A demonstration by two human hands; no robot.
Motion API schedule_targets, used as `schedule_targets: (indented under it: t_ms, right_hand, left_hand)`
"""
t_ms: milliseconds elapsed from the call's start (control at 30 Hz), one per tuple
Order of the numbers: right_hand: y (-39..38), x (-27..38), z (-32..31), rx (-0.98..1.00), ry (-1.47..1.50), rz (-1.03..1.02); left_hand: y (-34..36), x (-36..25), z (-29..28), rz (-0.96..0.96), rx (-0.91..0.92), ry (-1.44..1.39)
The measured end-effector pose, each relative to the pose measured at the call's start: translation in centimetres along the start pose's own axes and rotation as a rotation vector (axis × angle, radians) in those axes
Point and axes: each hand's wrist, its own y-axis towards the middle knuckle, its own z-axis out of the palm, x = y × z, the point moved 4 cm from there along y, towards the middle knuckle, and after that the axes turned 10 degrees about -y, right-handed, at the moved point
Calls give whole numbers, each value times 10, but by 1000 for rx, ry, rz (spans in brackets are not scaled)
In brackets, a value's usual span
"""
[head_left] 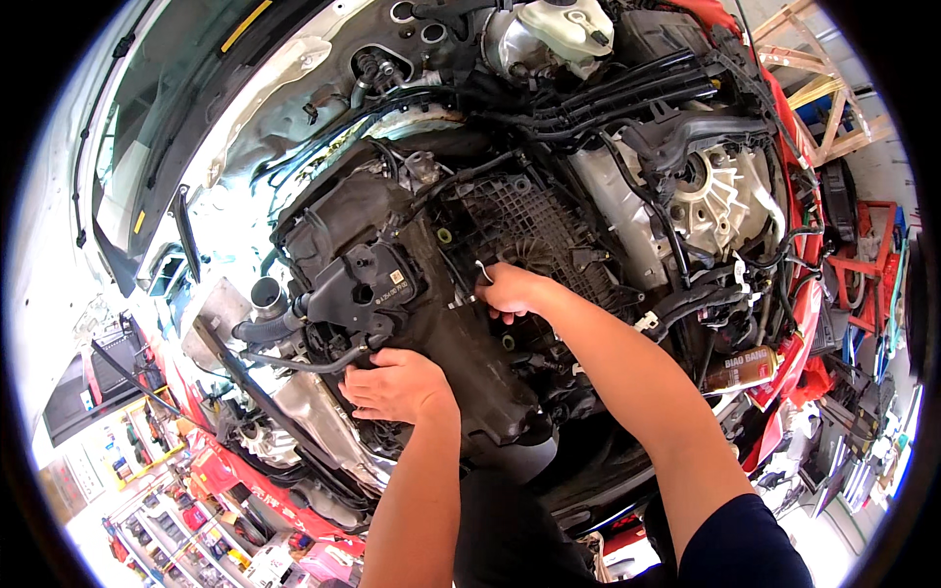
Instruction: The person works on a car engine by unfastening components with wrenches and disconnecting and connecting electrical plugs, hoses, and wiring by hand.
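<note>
Over an open engine bay, my right hand (515,292) is closed beside the ribbed black plastic intake manifold (529,220). A slim shiny metal tool (481,271) with a curved end sticks out of its fist; the rest of the tool is hidden by the fingers. Further left and nearer, my left hand (397,385) rests with fingers stretched at the edge of the dark engine cover (461,358). Its thumb is next to a thin black hose (319,366). Just above that hand sits a black plastic housing (365,286) with a small label.
A corrugated black duct (270,328) runs left of the housing. At right are a bare metal casting (720,196) and a brown spray can (742,368) lying at the bay's edge. A whitish fluid reservoir (569,34) stands at the top. The raised hood (162,127) is at left.
</note>
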Motion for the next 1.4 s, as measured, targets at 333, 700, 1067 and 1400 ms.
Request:
schedule_targets:
  t_ms: [333, 700, 1067, 1400]
  right_hand:
    - [8, 1, 5, -72, -11, 65]
    - [8, 1, 3, -53, -1, 63]
    - [9, 0, 3, -94, 16, 40]
    - [12, -6, 2, -35, 36, 36]
  left_hand:
    - [0, -5, -8, -12, 22, 1]
    - [1, -5, -7, -43, 43, 1]
    - [1, -1, -4, 10, -23, 5]
    - [0, -6, -6, -28, 51, -27]
